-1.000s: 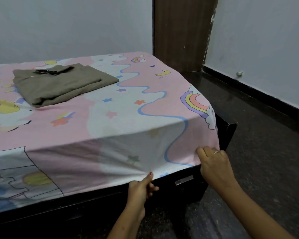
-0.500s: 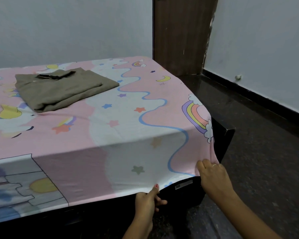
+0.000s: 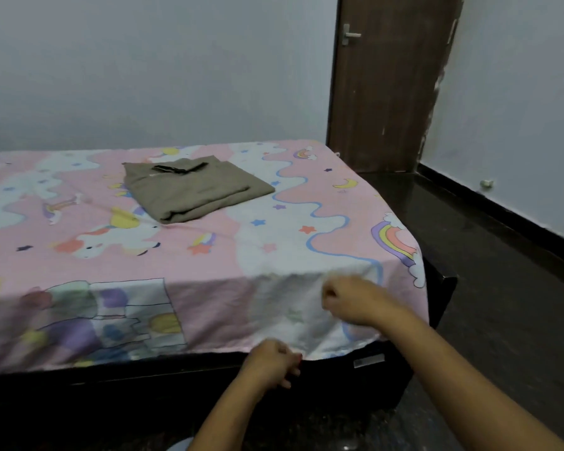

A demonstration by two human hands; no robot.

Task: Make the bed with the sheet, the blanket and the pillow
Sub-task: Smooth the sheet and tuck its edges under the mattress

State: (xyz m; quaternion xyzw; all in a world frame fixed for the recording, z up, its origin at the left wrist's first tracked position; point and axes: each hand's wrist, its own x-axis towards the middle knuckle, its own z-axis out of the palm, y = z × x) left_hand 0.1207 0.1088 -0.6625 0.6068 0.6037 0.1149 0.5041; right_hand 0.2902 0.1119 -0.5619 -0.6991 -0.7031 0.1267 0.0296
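Plainly, in the head view, the sheet (image 3: 209, 255) is already spread over the bed and drapes down the near side, with its hem (image 3: 215, 346) running left to right just above the dark bed frame (image 3: 437, 294). The bed's long axis also runs left to right and goes out of view on the left, so the person works on a long side close to the right-hand corner. The left hand (image 3: 272, 359) is low at the hem, its fingers curled round the edge of the sheet and pinching it. The right hand (image 3: 352, 299) lies higher and further right, against the hanging cloth just under the top edge of the bed. Its fingers look curled, but motion blur hides whether they hold any cloth. The corner fold of the sheet hangs to the right of the right hand, so that hand is the nearer one for any work there. The hem to be tucked sits directly at the left hand. The folded olive blanket (image 3: 196, 190) rests on top of the sheet, well beyond both hands and to their left. Its long side slants from near-left to far-right, and a folded edge faces the person. No pillow is in view.
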